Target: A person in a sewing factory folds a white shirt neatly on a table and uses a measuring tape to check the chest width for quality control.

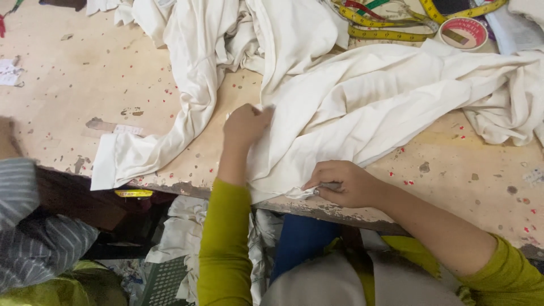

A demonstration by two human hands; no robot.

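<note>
Left hand point(245, 124) at centre frame, fingers curled shut, pinching a fold of the cloth point(362, 96) against the tabletop point(62, 107). Right hand point(343, 184) lower down, right of centre, near the tabletop's front edge, closed around a small grey tool point(330, 186) and pressing on the cloth's hem; kind of tool too hidden to tell. Cloth cream-white, bunched and creased, spread from top centre down to both hands, one long strip trailing toward the lower left and over the edge. More of it heaped at right. Tabletop worn, pale, speckled with red bits. Yellow tape measure point(385, 28) coiled at upper right, beside a round roll of tape point(463, 33). Sleeves of both arms olive-yellow. At far left, another person's striped sleeve point(22, 192). Below the edge, more white fabric hanging at bottom centre.
</note>
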